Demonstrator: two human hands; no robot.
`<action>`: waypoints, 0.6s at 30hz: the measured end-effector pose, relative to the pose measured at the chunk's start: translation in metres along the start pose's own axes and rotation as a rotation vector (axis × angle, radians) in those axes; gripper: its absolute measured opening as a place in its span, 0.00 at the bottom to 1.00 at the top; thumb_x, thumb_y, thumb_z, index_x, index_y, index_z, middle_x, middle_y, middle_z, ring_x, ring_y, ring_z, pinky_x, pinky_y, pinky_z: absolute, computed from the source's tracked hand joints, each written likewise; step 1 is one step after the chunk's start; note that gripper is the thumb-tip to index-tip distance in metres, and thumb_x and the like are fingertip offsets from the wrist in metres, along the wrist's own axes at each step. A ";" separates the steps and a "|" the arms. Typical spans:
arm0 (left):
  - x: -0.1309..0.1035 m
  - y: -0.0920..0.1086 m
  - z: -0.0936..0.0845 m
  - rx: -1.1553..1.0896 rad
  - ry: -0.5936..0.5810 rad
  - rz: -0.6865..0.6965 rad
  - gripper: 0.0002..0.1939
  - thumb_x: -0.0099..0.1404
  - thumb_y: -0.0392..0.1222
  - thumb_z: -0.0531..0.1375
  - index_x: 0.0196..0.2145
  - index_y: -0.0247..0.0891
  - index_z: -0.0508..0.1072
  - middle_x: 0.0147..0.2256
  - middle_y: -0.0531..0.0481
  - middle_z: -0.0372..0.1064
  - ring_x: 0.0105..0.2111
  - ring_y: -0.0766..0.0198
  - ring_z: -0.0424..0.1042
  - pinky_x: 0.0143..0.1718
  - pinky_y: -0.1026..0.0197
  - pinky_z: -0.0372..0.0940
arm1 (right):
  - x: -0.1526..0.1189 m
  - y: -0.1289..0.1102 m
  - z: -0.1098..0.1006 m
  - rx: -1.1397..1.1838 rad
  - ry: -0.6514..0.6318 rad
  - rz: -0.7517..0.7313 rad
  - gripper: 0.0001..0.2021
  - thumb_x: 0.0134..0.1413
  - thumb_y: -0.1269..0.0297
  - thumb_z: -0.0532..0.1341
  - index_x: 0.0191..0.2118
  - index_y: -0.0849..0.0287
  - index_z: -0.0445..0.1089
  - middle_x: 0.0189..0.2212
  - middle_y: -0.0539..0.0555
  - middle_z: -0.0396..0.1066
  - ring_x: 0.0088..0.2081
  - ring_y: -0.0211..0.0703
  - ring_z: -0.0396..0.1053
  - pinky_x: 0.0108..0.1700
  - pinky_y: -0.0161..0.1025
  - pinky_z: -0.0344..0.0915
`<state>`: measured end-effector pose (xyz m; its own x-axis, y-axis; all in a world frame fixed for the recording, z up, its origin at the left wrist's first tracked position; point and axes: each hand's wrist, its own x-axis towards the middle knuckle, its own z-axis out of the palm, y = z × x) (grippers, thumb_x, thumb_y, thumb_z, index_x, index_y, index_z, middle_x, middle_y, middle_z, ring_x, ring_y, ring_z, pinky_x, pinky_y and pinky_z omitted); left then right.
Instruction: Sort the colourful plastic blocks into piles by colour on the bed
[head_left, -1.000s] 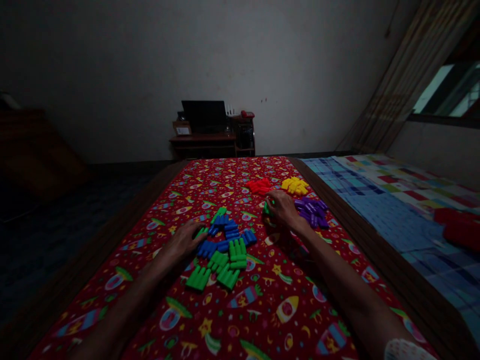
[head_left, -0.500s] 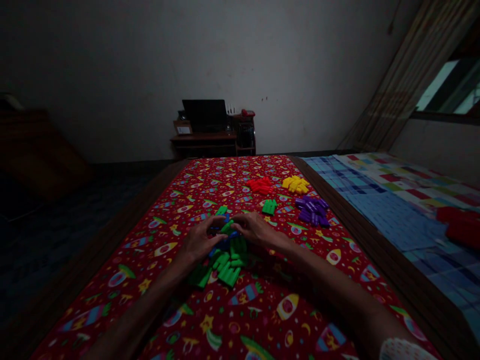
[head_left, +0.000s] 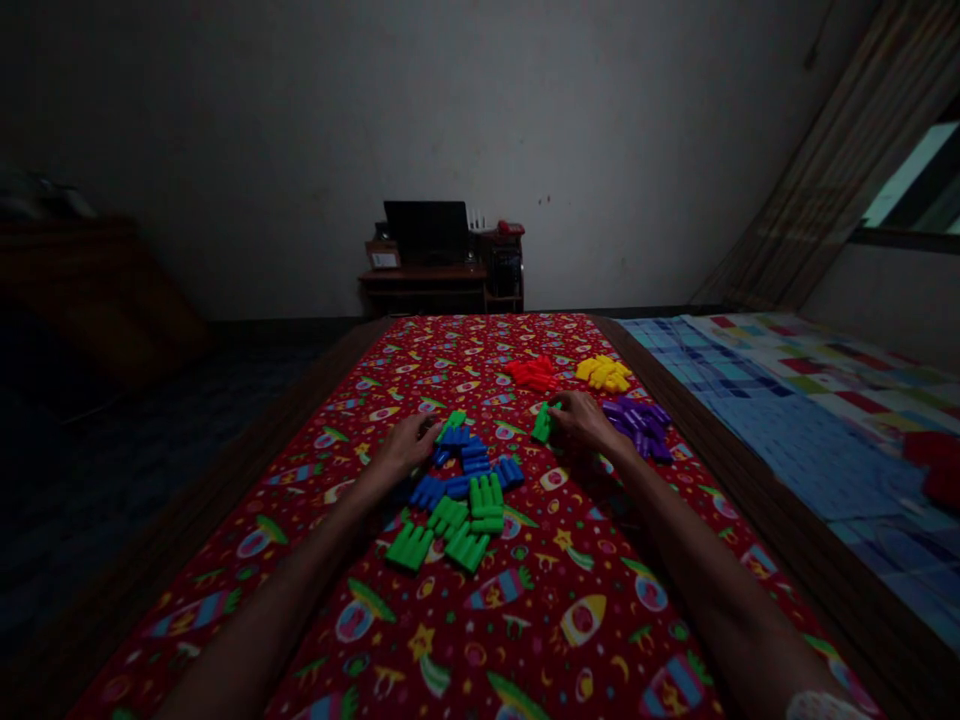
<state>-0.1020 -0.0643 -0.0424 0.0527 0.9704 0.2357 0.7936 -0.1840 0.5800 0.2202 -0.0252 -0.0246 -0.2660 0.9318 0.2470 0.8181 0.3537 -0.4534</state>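
My right hand is over the right part of the cloth, with its fingertips closed on a green plastic block. That piece is against another green block, and their border is hard to make out in the dim light. My left hand is low at the left edge of a loose pile, its thumb and fingers apart beside a green block and a blue block. More blue blocks lie in the middle of this pile. Nearer to me are several ridged green blocks.
Purple blocks are heaped just right of my right hand. Red blocks and yellow blocks form two piles farther back. Red patterned cloth covers the long table. A desk with a monitor stands by the wall.
My hands have moved apart. The right one has gone from the blue and green pile to the separate green block, carrying a green piece. The left remains by the pile, uncovering blue blocks.
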 end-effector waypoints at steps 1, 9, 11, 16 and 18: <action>0.007 0.005 0.003 0.029 -0.014 -0.024 0.22 0.60 0.51 0.54 0.44 0.34 0.74 0.43 0.40 0.75 0.43 0.52 0.73 0.44 0.55 0.67 | 0.001 -0.002 0.000 0.013 0.017 -0.009 0.14 0.55 0.66 0.58 0.43 0.66 0.76 0.35 0.59 0.76 0.35 0.44 0.71 0.36 0.35 0.60; 0.037 0.008 0.017 -0.118 -0.121 -0.102 0.16 0.49 0.47 0.63 0.32 0.32 0.78 0.27 0.47 0.75 0.29 0.56 0.74 0.30 0.60 0.65 | -0.002 -0.032 0.006 0.152 0.067 -0.168 0.12 0.57 0.68 0.55 0.36 0.63 0.77 0.28 0.55 0.76 0.29 0.40 0.71 0.33 0.33 0.61; 0.037 0.007 0.018 -0.140 -0.128 -0.100 0.16 0.49 0.47 0.62 0.31 0.32 0.79 0.27 0.47 0.76 0.28 0.57 0.74 0.30 0.61 0.65 | -0.007 -0.043 0.017 0.202 0.044 -0.227 0.12 0.59 0.67 0.55 0.38 0.62 0.77 0.32 0.56 0.77 0.33 0.41 0.73 0.35 0.34 0.62; 0.029 0.028 0.010 -0.191 0.027 0.081 0.16 0.52 0.50 0.62 0.33 0.35 0.79 0.31 0.47 0.76 0.32 0.58 0.74 0.34 0.60 0.67 | -0.015 -0.060 0.042 0.297 0.139 -0.318 0.19 0.60 0.61 0.58 0.55 0.61 0.67 0.39 0.58 0.76 0.37 0.43 0.73 0.40 0.36 0.64; 0.024 0.045 0.006 -0.192 0.059 0.250 0.13 0.54 0.48 0.62 0.33 0.37 0.78 0.33 0.47 0.75 0.34 0.59 0.73 0.36 0.60 0.68 | -0.016 -0.062 0.043 0.320 0.145 -0.354 0.19 0.59 0.61 0.58 0.55 0.61 0.67 0.37 0.57 0.76 0.34 0.41 0.71 0.38 0.35 0.63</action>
<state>-0.0610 -0.0484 -0.0152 0.1917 0.8817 0.4310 0.6316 -0.4470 0.6335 0.1517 -0.0583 -0.0372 -0.4069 0.7371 0.5395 0.4872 0.6747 -0.5544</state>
